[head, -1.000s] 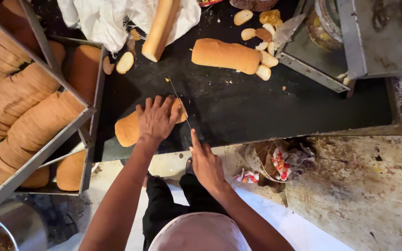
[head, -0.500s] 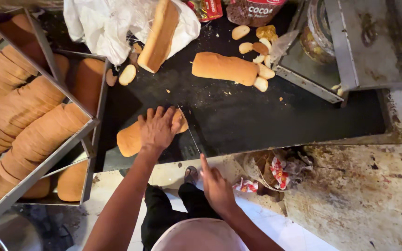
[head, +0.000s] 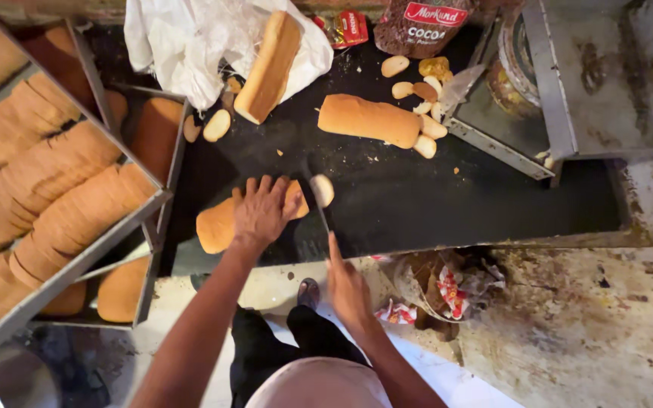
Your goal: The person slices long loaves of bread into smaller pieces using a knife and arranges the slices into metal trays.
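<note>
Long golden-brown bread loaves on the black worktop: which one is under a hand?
The golden-brown loaf nearest the front edge; the left hand presses on it. The other two loaves lie untouched farther back.

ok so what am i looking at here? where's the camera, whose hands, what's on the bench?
There is one view, from a camera worn on the person's head, looking straight down. No machine: two bare hands. The left hand presses a bread loaf onto a dark worktop. The right hand grips a knife, with a cut end slice beside the blade. Further back lie a second loaf, a third loaf on a white bag, and loose slices. Racks of loaves stand on the left.
</note>
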